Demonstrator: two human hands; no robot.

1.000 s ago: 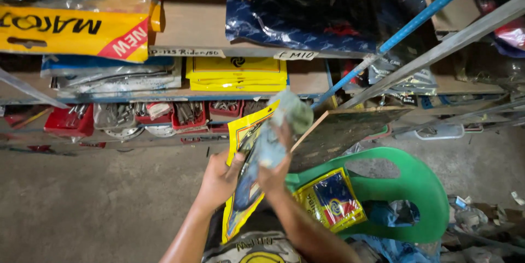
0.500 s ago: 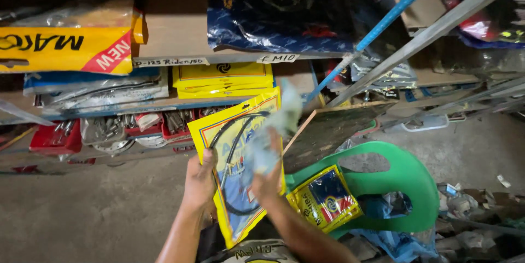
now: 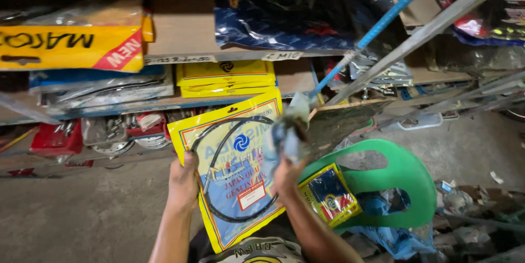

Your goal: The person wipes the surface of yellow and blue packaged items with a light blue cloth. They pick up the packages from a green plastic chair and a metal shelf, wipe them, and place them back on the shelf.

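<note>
While the left hand's fingers [image 3: 188, 160] pinch the flat yellow packet [image 3: 232, 170] by its edge, the right hand [image 3: 287, 173] clasps a crumpled rag [image 3: 287, 132] against its front; wiping looks underway, and another packet [image 3: 328, 194] waits on the green chair [image 3: 404, 178].

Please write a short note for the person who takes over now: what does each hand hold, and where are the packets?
Left hand: grips the left edge of the large yellow packet with a coiled black cable inside, held up facing the camera.
Right hand: holds a crumpled cloth against the packet's right side.
A smaller yellow packet lies on the green plastic chair.
More yellow packets are stacked on the shelf behind.
Done: large packet is in hand. Left: it is not yet put down anywhere.
</note>
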